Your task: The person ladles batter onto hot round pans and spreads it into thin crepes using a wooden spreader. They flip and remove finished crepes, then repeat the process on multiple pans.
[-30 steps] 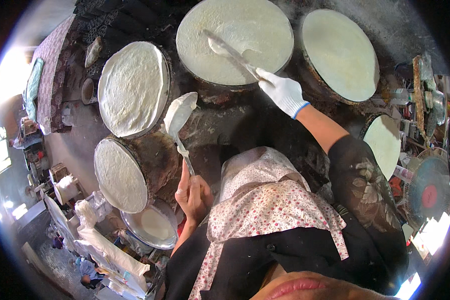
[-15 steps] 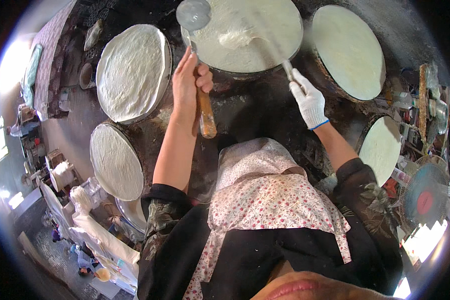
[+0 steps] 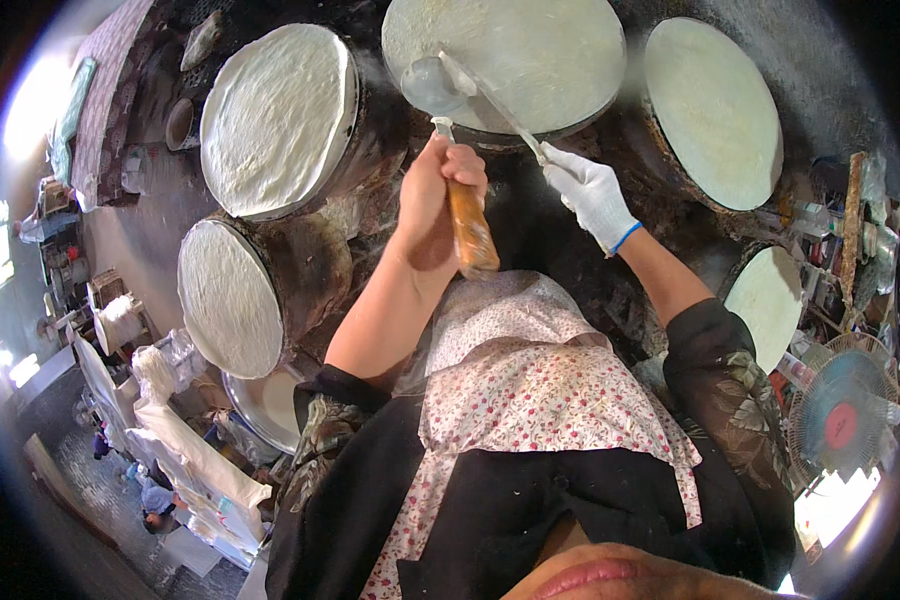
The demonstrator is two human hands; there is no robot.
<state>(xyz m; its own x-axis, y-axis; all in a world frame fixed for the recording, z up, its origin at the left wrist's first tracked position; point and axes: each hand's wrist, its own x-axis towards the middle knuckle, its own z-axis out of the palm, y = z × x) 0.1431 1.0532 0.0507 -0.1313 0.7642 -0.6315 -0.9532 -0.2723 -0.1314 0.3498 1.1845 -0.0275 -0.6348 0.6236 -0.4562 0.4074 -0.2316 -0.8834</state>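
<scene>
My bare left hand (image 3: 438, 190) is closed around the brown handle of a ladle (image 3: 432, 86). Its round bowl is over the near left edge of a large griddle (image 3: 530, 60), which is coated with a thin white batter layer. A white glove covers my right hand (image 3: 592, 196), which grips a long flat spatula (image 3: 500, 108) by its near end. The spatula's far end, with some white batter on it, lies over or against the ladle's rim; whether they touch I cannot tell.
More round griddles with white sheets stand around me: upper left (image 3: 275, 120), lower left (image 3: 228, 300), upper right (image 3: 715, 115) and lower right (image 3: 767, 305). A wide metal basin (image 3: 270, 405) is below on the left. A fan (image 3: 840, 410) stands at right; white cloth (image 3: 195, 450) hangs lower left.
The ladle has come down and right toward the griddle's near edge. The spatula has swung left to the ladle. The batter lump seen mid-griddle before is gone from there.
</scene>
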